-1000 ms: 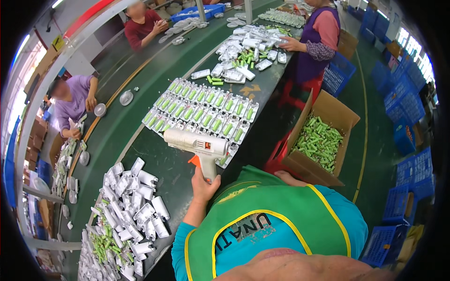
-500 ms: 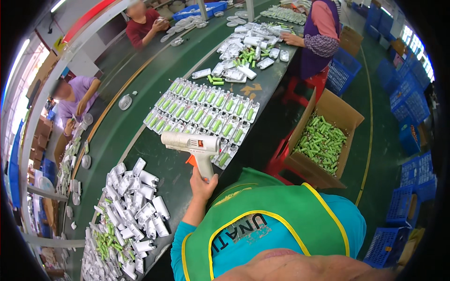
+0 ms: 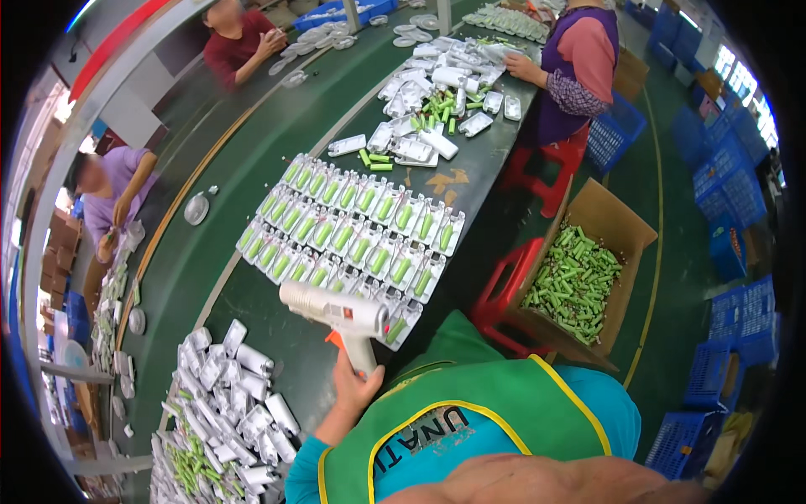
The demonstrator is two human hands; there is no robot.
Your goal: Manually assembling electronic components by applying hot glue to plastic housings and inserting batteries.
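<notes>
My left hand [image 3: 356,385] is wrapped round the handle of a white glue gun [image 3: 336,309] with an orange trigger, its nozzle end toward the left. The gun is held above the near end of rows of white plastic housings [image 3: 359,249], most with a green battery cell [image 3: 343,234] and thin wires inside. Beneath the gun, part of the nearest row is hidden. My right hand is out of view; only the teal sleeve [image 3: 598,401] on that side shows.
A heap of white shells [image 3: 243,382] lies at the near left, another pile [image 3: 420,147] farther along the bench. A carton of green cells [image 3: 579,281] stands right, beside a red stool [image 3: 504,290]. Blue crates [image 3: 701,370] line the right side. Several co-workers [image 3: 579,76] sit or stand along the bench.
The view has shifted slightly, so the bench and housings appear lower and farther left. My left hand still grips the glue gun, which has tilted a little, its rear end lower.
</notes>
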